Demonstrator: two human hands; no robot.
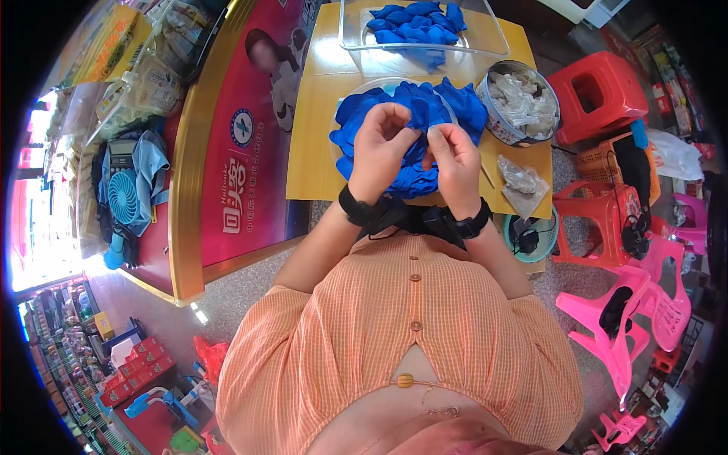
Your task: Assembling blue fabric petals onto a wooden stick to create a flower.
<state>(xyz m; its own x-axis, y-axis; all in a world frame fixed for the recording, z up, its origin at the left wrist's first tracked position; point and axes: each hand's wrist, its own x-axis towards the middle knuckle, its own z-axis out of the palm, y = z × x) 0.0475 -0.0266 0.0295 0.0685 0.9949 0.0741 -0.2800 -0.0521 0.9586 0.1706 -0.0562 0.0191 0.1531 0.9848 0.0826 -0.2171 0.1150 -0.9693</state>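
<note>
A heap of blue fabric pieces (pixel 364 114) fills a round basin (pixel 335 142) on the yellow table. Above the heap, my left hand (pixel 382 149) pinches a blue piece (pixel 420 115) between thumb and fingertips. My right hand (pixel 455 162) grips the same piece from its other side, thumb against finger. Both wrists wear black straps. Beyond the basin, more blue pieces (pixel 418 23) lie in a clear plastic tray (pixel 424 48). Right of the basin stands a round tin (pixel 486 108) holding crumpled clear plastic.
A small clear bag (pixel 522 185) lies at the right of the yellow table (pixel 310 114), near a thin stick (pixel 488 177). Below that edge is a green basket (pixel 549 250). Red stools (pixel 597 96) and pink chairs (pixel 603 324) stand right; a counter (pixel 190 227) stands left.
</note>
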